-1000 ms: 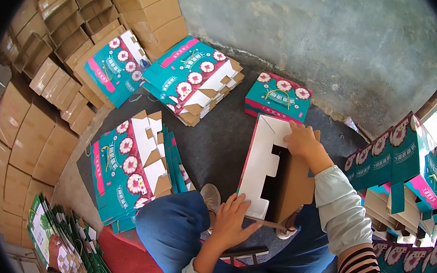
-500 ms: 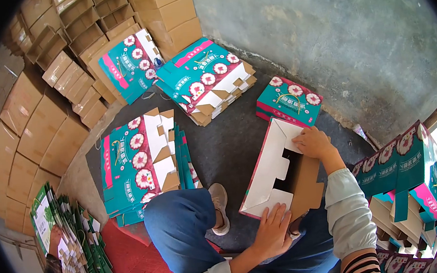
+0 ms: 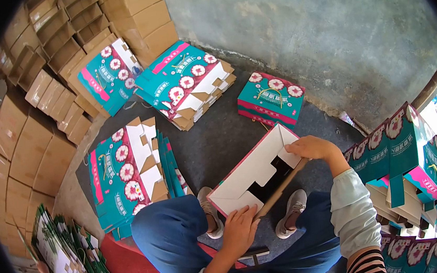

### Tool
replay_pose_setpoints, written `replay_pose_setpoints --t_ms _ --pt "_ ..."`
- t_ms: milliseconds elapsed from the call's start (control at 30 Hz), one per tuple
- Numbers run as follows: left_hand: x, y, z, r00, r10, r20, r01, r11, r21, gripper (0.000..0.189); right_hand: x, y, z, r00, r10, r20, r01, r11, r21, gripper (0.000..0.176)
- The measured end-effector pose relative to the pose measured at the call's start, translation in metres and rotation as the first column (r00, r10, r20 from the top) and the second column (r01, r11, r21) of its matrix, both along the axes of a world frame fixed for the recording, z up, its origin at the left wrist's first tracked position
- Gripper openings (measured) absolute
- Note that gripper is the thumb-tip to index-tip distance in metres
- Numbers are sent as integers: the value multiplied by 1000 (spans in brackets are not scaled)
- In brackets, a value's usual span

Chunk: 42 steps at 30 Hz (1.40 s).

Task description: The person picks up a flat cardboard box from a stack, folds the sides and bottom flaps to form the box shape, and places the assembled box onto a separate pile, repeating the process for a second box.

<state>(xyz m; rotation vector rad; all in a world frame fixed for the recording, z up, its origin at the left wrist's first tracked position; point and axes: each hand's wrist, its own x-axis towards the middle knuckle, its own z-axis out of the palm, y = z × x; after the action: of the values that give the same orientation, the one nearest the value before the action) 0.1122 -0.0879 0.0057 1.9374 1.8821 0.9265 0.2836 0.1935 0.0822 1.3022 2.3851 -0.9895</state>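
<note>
A part-folded gift carton (image 3: 241, 180) stands between my knees, white inner flaps up, with a dark gap along its near right side. My left hand (image 3: 238, 233) grips its near left corner, fingers lying over the white flap. At the far right corner, my right hand (image 3: 312, 149) holds the edge, thumb and fingers on the flap. A brown flap along the near right side appears almost edge-on. Just beyond it, a finished teal and pink carton (image 3: 271, 98) with flower prints and a cord handle sits on the dark mat.
Flat teal cartons lie in a left stack (image 3: 114, 170) and a far stack (image 3: 179, 82). Brown boxes (image 3: 12, 151) line the left wall. More teal cartons (image 3: 401, 145) stand at right. Another person's hand (image 3: 45, 271) is beside green cartons (image 3: 75, 255) at lower left.
My view has shifted, so the surroundings sit further left. The carton is turned, and its brown flap has swung from lying broad to nearly edge-on. Both hands stay on it.
</note>
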Motion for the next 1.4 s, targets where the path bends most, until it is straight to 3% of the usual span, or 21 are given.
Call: replay_pose_setpoints --t_ms 67,133,167,200,233,267,300,367,433,467,567,667,967,1067,1167,1267,1367,1400 --pt "3 6 2 987 127 95 -121 991 -61 44 4 5 1 956 -239 -173 180 937 -300 62" --pt "12 16 5 954 287 91 -268 947 -175 47 7 7 -9 910 -270 -314 198 950 -243 65" --pt "14 19 4 928 339 151 -321 938 -131 49 8 7 -16 883 -277 -379 207 954 -215 66" --pt "15 23 0 896 389 214 -379 921 -92 51 7 3 -19 864 -222 -452 202 975 -92 57" --pt "15 26 -6 856 437 277 -439 897 -60 53 8 -4 -23 900 -76 -429 152 978 145 57" --pt "11 30 -18 903 398 163 -423 889 175 59 8 -11 -28 926 64 -372 85 925 370 58" --pt "9 30 -15 913 406 26 -403 894 197 59 5 -18 -30 939 190 -285 7 821 571 61" --pt "6 31 -4 881 403 -249 -352 909 224 58 1 -30 -30 928 314 -200 -131 779 614 68" --pt "4 32 -16 926 220 -308 -178 971 158 58 0 -40 -32 880 469 -80 -307 688 658 69" --pt "4 32 -21 935 125 -331 -89 989 121 58 3 -42 -41 868 493 -59 -358 703 614 75" --pt "9 30 -8 977 52 -207 -39 997 66 60 6 -47 -40 870 492 8 -418 731 540 82" --pt "7 32 -14 957 20 -290 -10 999 36 61 3 -46 -45 873 486 40 -434 736 519 88" --pt "0 36 -23 961 -60 -271 50 998 -43 58 -1 -34 -50 861 507 34 -482 794 370 76" --pt "-1 36 -21 956 -65 -284 62 998 -17 54 0 -31 -57 853 521 2 -477 780 404 75" --pt "-1 34 -12 970 -57 -236 62 998 15 51 2 -34 -50 866 500 15 -461 786 413 74" --pt "-5 27 0 997 20 -78 -2 976 219 50 6 -38 -37 896 420 -141 -333 848 413 62" --pt "-30 23 -4 924 381 30 -373 882 287 48 16 -22 -39 938 167 -304 3 872 489 50" --pt "-40 22 -12 859 460 224 -499 851 166 49 20 -17 -39 934 106 -341 101 836 539 44"
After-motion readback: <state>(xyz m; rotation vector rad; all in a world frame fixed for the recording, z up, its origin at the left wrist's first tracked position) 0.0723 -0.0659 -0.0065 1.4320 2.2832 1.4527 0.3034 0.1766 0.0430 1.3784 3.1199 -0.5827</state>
